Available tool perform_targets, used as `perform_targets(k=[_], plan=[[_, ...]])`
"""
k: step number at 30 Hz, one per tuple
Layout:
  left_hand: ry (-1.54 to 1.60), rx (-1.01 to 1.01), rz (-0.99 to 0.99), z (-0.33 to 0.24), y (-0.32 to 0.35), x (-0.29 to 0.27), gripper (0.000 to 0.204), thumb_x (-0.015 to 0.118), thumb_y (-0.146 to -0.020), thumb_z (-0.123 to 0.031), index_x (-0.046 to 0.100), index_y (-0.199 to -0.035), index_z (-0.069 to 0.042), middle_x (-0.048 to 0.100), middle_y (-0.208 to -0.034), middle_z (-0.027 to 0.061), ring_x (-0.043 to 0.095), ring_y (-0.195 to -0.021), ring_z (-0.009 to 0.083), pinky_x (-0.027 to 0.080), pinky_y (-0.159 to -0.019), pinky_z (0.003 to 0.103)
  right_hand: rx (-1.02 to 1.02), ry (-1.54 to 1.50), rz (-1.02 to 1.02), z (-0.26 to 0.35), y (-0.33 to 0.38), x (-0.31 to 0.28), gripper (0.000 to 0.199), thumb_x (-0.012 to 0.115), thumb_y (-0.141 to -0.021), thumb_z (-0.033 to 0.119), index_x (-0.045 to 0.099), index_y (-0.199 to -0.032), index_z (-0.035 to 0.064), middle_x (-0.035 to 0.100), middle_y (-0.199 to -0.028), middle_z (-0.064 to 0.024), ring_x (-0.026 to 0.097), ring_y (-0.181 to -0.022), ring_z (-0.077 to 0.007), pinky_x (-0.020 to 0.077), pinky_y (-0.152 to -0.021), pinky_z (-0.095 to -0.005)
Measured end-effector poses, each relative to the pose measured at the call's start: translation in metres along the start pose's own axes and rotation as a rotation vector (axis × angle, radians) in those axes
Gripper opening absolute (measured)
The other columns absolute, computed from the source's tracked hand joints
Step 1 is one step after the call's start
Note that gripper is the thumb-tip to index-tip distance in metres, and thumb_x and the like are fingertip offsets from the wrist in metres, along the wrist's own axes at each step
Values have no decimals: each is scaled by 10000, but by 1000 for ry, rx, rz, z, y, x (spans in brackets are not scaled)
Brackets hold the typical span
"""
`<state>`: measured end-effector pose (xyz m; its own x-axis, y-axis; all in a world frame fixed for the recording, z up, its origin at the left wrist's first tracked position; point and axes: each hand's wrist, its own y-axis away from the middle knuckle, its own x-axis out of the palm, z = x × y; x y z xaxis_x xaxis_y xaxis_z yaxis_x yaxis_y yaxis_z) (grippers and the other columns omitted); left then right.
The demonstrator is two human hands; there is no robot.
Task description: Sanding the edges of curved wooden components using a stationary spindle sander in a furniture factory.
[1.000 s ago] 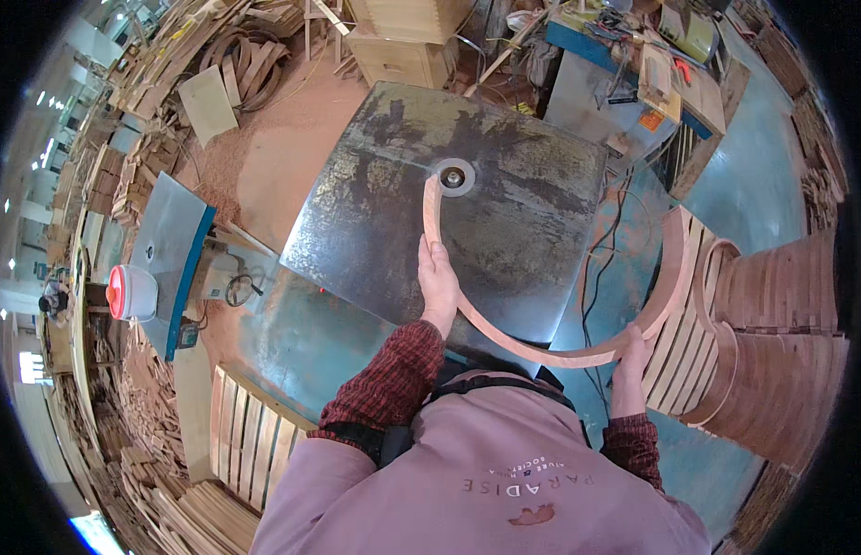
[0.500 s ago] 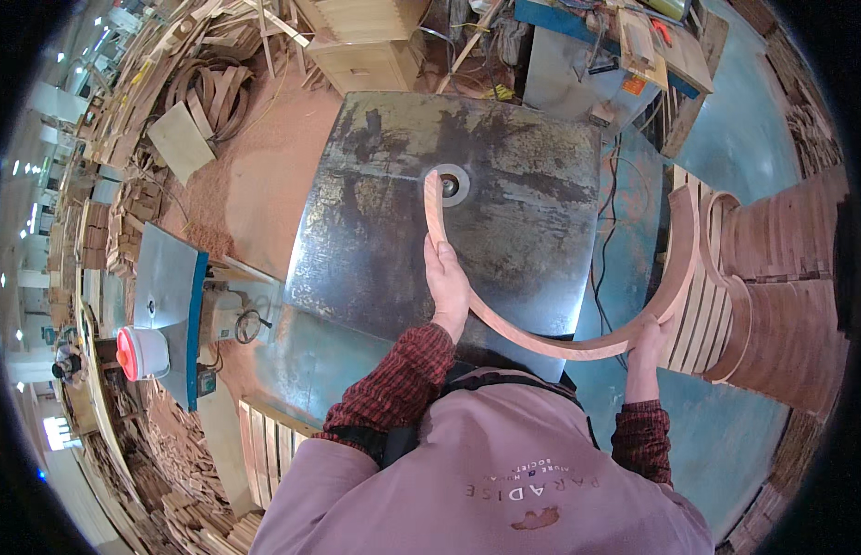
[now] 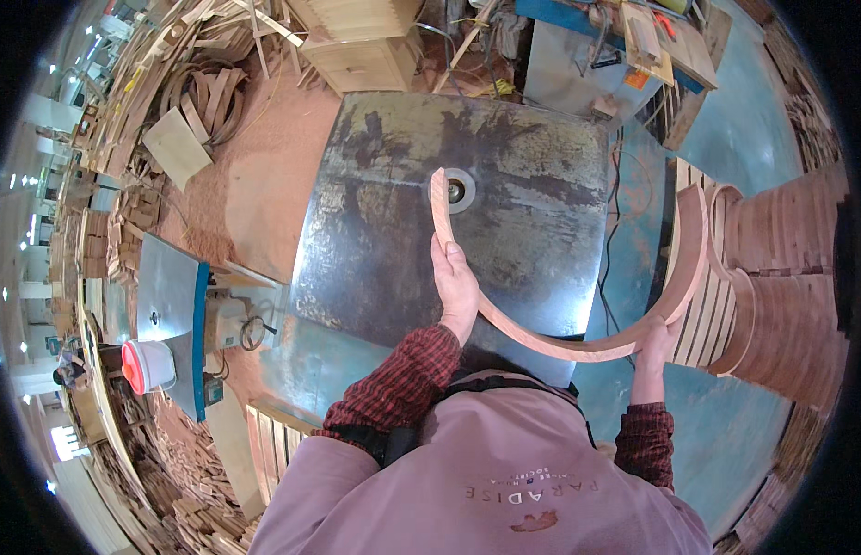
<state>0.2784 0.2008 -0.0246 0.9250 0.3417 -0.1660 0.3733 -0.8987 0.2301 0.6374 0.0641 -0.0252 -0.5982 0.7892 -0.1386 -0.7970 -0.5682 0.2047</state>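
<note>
A long semicircular strip of reddish wood (image 3: 560,347) is held in both my hands, over a dark metal machine table (image 3: 532,250). My left hand (image 3: 455,289) is closed round the strip near its left part, above the table. The strip's far left end lies just left of the round spindle opening (image 3: 456,191); whether it touches the spindle I cannot tell. My right hand (image 3: 654,344) grips the strip lower on its right side, beyond the table's right edge. From there the strip curves up and away to its other end.
Stacks of curved wooden pieces (image 3: 787,319) stand on a slatted pallet (image 3: 703,319) at the right. A smaller metal table (image 3: 172,282) and a white bucket with a red lid (image 3: 148,365) are on the left. Wooden cabinets (image 3: 361,60) stand behind; cables (image 3: 615,222) run along the floor.
The whole view has shifted slightly. Against the spindle, the strip's left end has slid a little farther away from me; both hands keep their hold.
</note>
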Motion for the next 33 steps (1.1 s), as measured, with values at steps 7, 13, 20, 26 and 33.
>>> perform_targets(k=[7,13,20,26,33], plan=[[-9,32,-5,7,-12,5,559,414,-1136,-263,308,-1579,62,528,-1456,230,523,-1324,310,386,-1131,370,-1,8,-40,2,-1,9,558,510,-902,1,446,-1456,-13,570,-1191,-88,599,-1021,-201,506,-890,-330],[18,59,30,5,-24,7,560,412,-1136,-265,304,-1579,60,528,-1454,230,526,-1320,309,390,-1127,372,66,38,10,4,-4,8,666,508,-912,-22,374,-1563,16,562,-1304,-108,600,-1124,-229,501,-962,-355],[-15,53,35,-9,-37,10,555,408,-1138,-269,308,-1572,63,545,-1416,219,538,-1289,289,401,-1110,369,5,16,-61,15,-1,33,401,500,-868,5,534,-1267,-12,566,-1042,-73,589,-900,-175,503,-777,-320],[15,18,52,-20,-47,14,560,407,-1139,-264,303,-1567,81,532,-1450,231,525,-1317,296,389,-1128,371,-9,5,-63,18,-2,42,351,491,-860,-2,543,-1207,-9,569,-1004,-67,588,-859,-169,500,-753,-316],[2,93,57,-12,-68,19,532,379,-1146,-274,334,-1568,46,551,-1371,154,522,-1234,228,408,-1071,343,-3,-25,-73,26,1,58,327,496,-868,2,550,-1191,-9,567,-1001,-63,586,-868,-162,496,-759,-320]])
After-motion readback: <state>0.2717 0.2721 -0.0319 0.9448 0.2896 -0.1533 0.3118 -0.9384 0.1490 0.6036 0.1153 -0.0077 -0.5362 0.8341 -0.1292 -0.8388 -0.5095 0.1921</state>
